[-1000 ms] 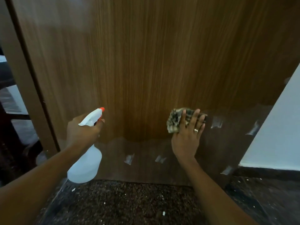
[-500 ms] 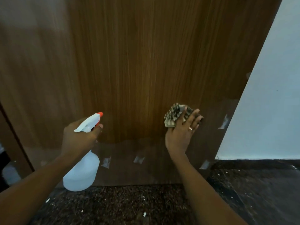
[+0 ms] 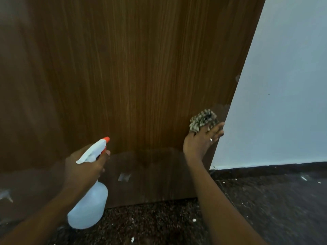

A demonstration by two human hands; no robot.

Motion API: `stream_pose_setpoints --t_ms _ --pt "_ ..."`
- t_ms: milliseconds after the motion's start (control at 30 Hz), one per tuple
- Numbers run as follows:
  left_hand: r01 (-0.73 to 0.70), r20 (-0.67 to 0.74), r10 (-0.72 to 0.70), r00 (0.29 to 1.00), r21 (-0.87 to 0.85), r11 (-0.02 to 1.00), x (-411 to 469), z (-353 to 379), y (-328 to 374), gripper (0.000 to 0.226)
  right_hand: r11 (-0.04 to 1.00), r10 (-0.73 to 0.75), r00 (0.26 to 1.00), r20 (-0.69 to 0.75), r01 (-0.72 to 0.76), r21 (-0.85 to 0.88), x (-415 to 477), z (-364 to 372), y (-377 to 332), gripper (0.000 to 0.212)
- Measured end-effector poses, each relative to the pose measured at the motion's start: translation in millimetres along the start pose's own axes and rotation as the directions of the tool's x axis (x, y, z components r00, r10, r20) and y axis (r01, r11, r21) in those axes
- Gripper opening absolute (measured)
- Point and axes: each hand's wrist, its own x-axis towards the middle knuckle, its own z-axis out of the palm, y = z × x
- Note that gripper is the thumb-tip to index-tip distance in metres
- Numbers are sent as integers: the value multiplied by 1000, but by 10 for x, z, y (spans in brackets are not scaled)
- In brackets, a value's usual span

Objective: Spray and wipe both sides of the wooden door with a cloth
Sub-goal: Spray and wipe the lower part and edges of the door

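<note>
The wooden door [image 3: 134,71] fills most of the view, brown with vertical grain and a duller film-covered band along its bottom. My right hand [image 3: 201,140] presses a crumpled speckled cloth [image 3: 203,120] flat against the door near its right edge, just above that band. My left hand [image 3: 85,167] grips the neck of a white spray bottle [image 3: 88,209] with an orange nozzle, held low in front of the door's lower left and pointed at the wood.
A pale blue-white wall [image 3: 283,85] stands right of the door edge, with a dark skirting at its foot. The floor [image 3: 159,223] is dark speckled stone with small white flecks. Bits of pale tape [image 3: 123,177] stick to the door's lower band.
My right hand has slid the cloth rightward across the door to its right edge. The view has panned right, so the door frame at left has left the picture. The bottle stays held.
</note>
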Motion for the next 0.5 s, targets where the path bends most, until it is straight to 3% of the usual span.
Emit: stream_pose_setpoints --t_ms 100,167,233,333,400,433,500 --pt "19 13 -19 1000 -26 999 -98 177 -112 33 979 -199 979 -36 198 -48 77 -44 -176 81" --pt "7 21 -6 1000 -21 1000 -144 285 -154 31 914 -397 918 -7 395 -94 -53 19 -58 81" --pt "14 27 -14 1000 -26 1000 -195 373 -179 31 872 -471 881 39 472 -129 -197 81 197 84" --pt "30 31 -30 999 4 1000 -265 459 -246 29 965 -237 971 42 240 -104 -113 44 479 82" --pt "51 39 -52 998 23 998 -312 496 -280 17 999 -7 1000 -1 7 45 143 -108 434 76" --pt "62 41 -62 997 19 998 -337 512 -297 13 991 48 999 -25 -44 129 303 -195 354 73" --pt "55 51 -55 997 10 998 -393 553 -319 16 980 -13 995 -97 32 196 594 -365 111 67"
